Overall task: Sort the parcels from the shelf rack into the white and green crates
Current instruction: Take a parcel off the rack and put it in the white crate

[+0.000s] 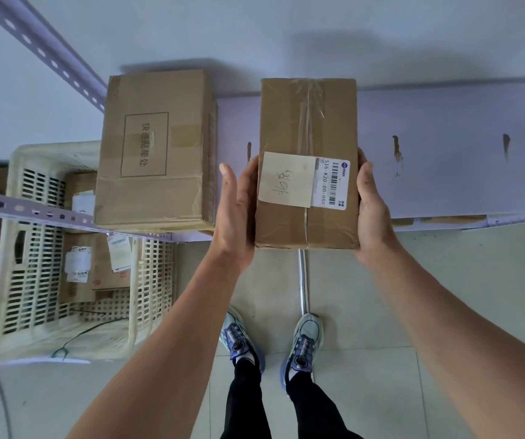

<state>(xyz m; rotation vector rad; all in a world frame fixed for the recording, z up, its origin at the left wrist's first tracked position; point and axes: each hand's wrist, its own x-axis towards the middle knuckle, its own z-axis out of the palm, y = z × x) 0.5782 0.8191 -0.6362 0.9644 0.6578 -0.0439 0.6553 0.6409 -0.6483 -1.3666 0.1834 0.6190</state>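
Over the shelf edge, at centre: the parcel (pixel 307 122) runs lengthwise from 12 to 6 o'clock, its near end past the front of the shelf (pixel 445 153). Whether the far end rests on the shelf cannot be told.
Label (pixel 286 179): a handwritten slip faces up on the parcel, with a barcode sticker at its 3 o'clock.
Crate (pixel 26 280): the white one is on the floor at 8 o'clock and already holds parcels. No green one is plainly seen.
Slip risk: the hold looks like a side squeeze on smooth cardboard and tape. If the pressure eases, the overhanging near end would likely drop toward the shoes at 6 o'clock.
Knock risk: a swing toward 8 o'clock could catch the box (pixel 156 150) at 9 o'clock or the rail (pixel 33 212) above the crate.
Sorting risk: a misread slip would send the parcel to the wrong crate.
Left hand (pixel 239 210): spread flat, fingers straight toward 12 o'clock, palm pressed on the parcel's left side.
Right hand (pixel 373 207): pressed on the right side, thumb lying along the top edge. Its fingers are hidden behind the parcel, so their curl cannot be told.
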